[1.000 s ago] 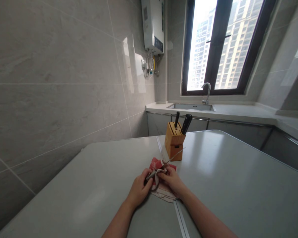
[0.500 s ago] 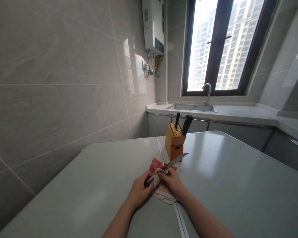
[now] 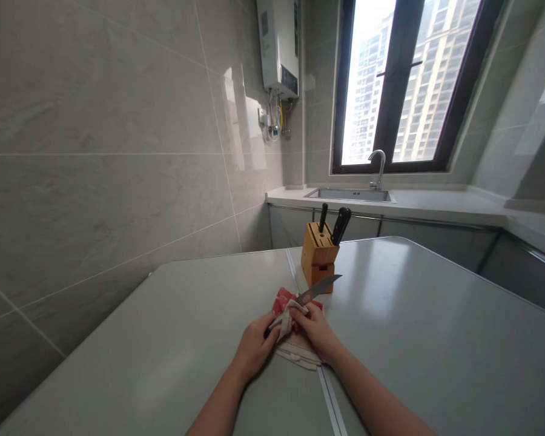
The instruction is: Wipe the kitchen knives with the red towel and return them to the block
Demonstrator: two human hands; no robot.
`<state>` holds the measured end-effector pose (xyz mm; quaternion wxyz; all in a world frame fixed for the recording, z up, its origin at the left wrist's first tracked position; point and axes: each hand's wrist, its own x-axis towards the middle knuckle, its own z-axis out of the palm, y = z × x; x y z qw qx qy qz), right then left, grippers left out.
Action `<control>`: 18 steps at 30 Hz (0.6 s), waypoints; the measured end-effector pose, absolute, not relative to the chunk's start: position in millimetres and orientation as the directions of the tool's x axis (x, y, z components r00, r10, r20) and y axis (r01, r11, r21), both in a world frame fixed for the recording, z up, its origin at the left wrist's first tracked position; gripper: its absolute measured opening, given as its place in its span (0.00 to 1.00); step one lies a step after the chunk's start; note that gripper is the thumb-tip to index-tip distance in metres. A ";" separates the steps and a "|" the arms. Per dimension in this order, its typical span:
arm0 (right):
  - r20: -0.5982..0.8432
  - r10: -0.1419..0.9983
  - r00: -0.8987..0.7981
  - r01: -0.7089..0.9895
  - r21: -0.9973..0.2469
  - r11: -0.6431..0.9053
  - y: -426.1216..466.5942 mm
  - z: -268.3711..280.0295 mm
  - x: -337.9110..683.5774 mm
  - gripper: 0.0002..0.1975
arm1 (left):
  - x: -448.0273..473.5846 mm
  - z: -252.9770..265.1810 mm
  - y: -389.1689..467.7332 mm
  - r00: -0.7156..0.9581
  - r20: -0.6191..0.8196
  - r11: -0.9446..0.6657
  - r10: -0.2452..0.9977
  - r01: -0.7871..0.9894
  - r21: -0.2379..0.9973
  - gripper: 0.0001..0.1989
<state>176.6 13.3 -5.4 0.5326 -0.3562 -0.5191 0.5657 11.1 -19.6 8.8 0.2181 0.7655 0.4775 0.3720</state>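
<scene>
Steel knife (image 3: 319, 289) against red-patterned cloth (image 3: 294, 351)

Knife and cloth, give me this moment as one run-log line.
left hand: holds knife by handle | right hand: pinches cloth over knife | blade: partly bare, before block | block: upright on table

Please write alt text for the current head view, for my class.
A left hand holds a knife by its handle over a table, while the right hand holds a red and cream cloth against the knife. Beyond stands a wooden block of black-handled knives; behind are a sink and window.
</scene>
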 end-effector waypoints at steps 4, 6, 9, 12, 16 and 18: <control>0.152 0.973 -0.172 -0.241 -0.964 0.108 14.1 -7.1 176.7 0.12 | 12.3 11.0 -21.6 0.264 0.372 -0.455 0.890 0.567 0.687 0.15; 0.152 0.974 -0.171 -0.247 -0.963 0.107 14.5 -8.6 176.8 0.13 | 12.4 10.7 -21.7 0.268 0.373 -0.459 0.888 0.567 0.684 0.14; 0.148 0.973 -0.179 -0.245 -0.964 0.101 14.1 -9.1 177.0 0.13 | 12.5 9.3 -21.4 0.257 0.381 -0.458 0.888 0.570 0.682 0.14; 0.147 0.972 -0.185 -0.234 -0.967 0.101 12.9 -7.1 177.3 0.12 | 12.7 8.6 -21.4 0.242 0.393 -0.458 0.887 0.568 0.684 0.14; 0.170 0.967 -0.192 -0.222 -0.967 0.126 11.8 -4.6 177.5 0.12 | 12.0 7.9 -21.2 0.214 0.406 -0.453 0.888 0.555 0.698 0.14; 0.181 0.963 -0.199 -0.226 -0.965 0.135 11.8 -4.5 177.5 0.12 | 10.9 6.5 -19.8 0.186 0.416 -0.446 0.890 0.545 0.710 0.14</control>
